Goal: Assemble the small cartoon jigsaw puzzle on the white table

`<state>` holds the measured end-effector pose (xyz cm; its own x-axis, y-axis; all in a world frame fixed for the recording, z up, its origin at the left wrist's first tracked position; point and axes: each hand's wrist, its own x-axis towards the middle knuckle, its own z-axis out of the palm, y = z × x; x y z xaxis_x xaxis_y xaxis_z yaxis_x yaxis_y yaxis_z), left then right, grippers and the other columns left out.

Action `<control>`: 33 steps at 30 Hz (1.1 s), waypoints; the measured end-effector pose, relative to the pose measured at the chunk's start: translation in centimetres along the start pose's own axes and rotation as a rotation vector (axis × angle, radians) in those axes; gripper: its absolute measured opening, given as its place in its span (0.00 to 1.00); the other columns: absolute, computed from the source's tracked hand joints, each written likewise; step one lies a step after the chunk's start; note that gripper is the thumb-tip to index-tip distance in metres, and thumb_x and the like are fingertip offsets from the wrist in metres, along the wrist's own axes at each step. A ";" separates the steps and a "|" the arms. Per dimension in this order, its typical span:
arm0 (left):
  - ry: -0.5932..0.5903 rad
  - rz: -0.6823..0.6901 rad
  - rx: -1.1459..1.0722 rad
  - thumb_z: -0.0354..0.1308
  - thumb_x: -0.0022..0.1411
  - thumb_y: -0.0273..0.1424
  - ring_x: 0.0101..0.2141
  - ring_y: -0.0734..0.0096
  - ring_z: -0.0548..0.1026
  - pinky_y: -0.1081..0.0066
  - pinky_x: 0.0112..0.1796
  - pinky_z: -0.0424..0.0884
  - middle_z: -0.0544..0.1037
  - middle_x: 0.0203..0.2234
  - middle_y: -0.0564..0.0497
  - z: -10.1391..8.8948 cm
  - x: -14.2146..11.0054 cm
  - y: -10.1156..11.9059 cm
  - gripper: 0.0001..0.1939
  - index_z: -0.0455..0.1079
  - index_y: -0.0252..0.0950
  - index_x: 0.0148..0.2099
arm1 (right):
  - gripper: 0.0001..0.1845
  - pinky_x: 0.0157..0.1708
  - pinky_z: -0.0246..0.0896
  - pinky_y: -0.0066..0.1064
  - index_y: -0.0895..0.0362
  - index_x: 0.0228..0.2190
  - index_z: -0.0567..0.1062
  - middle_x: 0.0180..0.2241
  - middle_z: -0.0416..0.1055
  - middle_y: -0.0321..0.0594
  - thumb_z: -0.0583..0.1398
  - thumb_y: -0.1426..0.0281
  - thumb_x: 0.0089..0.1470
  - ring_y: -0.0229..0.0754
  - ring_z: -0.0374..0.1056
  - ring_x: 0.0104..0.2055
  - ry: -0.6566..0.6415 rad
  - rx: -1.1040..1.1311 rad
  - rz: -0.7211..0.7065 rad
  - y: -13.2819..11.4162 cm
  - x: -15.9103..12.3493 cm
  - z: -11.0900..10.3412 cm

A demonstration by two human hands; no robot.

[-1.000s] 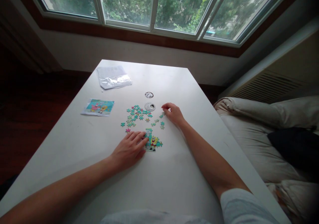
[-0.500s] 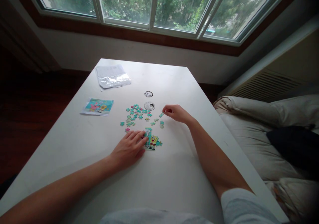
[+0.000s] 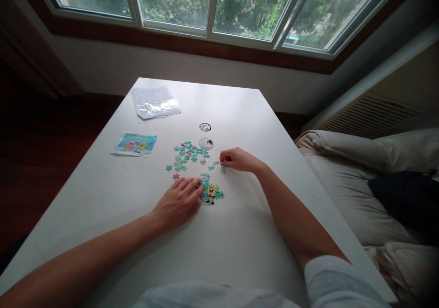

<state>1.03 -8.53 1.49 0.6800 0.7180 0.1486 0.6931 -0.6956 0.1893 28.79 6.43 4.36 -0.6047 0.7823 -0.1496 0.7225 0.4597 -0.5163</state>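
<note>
A partly joined jigsaw puzzle [image 3: 211, 191] with a yellow square cartoon figure and a teal background lies on the table in front of me. My left hand [image 3: 180, 199] rests flat at its left side, fingers stretched out, their tips covering its left edge. Beyond it is a loose heap of mostly teal and green puzzle pieces [image 3: 188, 152], with a pink piece [image 3: 176, 176] nearer my left fingers. To the right of the heap, my right hand [image 3: 238, 160] is closed in a pinch low over the table. A small puzzle piece seems to be at its fingertips, mostly hidden.
A picture card [image 3: 136, 144] of the cartoon scene lies on the left of the white table [image 3: 240, 262]. Behind it are papers in a clear plastic bag [image 3: 156, 102]. Two round cable holes [image 3: 206, 143] sit in the tabletop. A cushioned sofa [image 3: 339, 184] stands at the right.
My right hand has moved slightly left and nearer to me, its fingers pinched. A teal piece that lay below its fingertips no longer shows there. My left hand stays in place.
</note>
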 end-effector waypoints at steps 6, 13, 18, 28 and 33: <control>0.002 0.004 0.004 0.52 0.70 0.31 0.60 0.51 0.64 0.50 0.61 0.61 0.66 0.62 0.39 -0.1 0.0 0.1 0.20 0.65 0.37 0.62 | 0.02 0.26 0.48 0.27 0.54 0.28 0.76 0.25 0.71 0.32 0.64 0.69 0.51 0.35 0.62 0.26 -0.143 -0.046 -0.007 0.3 -0.5 -0.1; 0.003 -0.001 0.032 0.52 0.70 0.31 0.59 0.52 0.66 0.52 0.58 0.63 0.67 0.61 0.39 -0.3 -0.1 0.3 0.20 0.65 0.37 0.62 | 0.04 0.27 0.48 0.27 0.54 0.32 0.78 0.25 0.71 0.32 0.63 0.71 0.52 0.35 0.61 0.26 -0.127 -0.047 -0.026 -1.1 -0.2 0.7; -0.010 -0.003 0.058 0.52 0.70 0.31 0.59 0.52 0.66 0.52 0.59 0.63 0.67 0.62 0.40 -0.3 0.0 0.3 0.20 0.64 0.36 0.63 | 0.09 0.29 0.50 0.26 0.53 0.35 0.79 0.27 0.72 0.33 0.60 0.74 0.54 0.35 0.63 0.27 -0.092 -0.022 -0.084 -2.0 0.0 0.9; -0.029 -0.023 0.034 0.52 0.70 0.30 0.54 0.53 0.68 0.55 0.55 0.66 0.70 0.54 0.40 -0.6 0.0 0.5 0.20 0.64 0.35 0.62 | 0.03 0.28 0.48 0.28 0.54 0.30 0.77 0.26 0.72 0.33 0.64 0.67 0.53 0.35 0.62 0.26 -0.127 -0.077 -0.009 -0.7 -0.4 0.0; -0.028 -0.012 0.034 0.52 0.70 0.31 0.54 0.53 0.68 0.55 0.55 0.66 0.70 0.55 0.40 -0.6 0.1 0.4 0.20 0.64 0.36 0.62 | 0.07 0.27 0.47 0.28 0.54 0.29 0.75 0.27 0.72 0.34 0.65 0.64 0.52 0.35 0.62 0.27 -0.172 -0.085 0.013 -0.4 -0.4 0.2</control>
<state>1.26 -8.75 2.21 0.6779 0.7255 0.1190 0.7085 -0.6879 0.1576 28.72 5.83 4.46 -0.6380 0.7086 -0.3012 0.7521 0.4897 -0.4410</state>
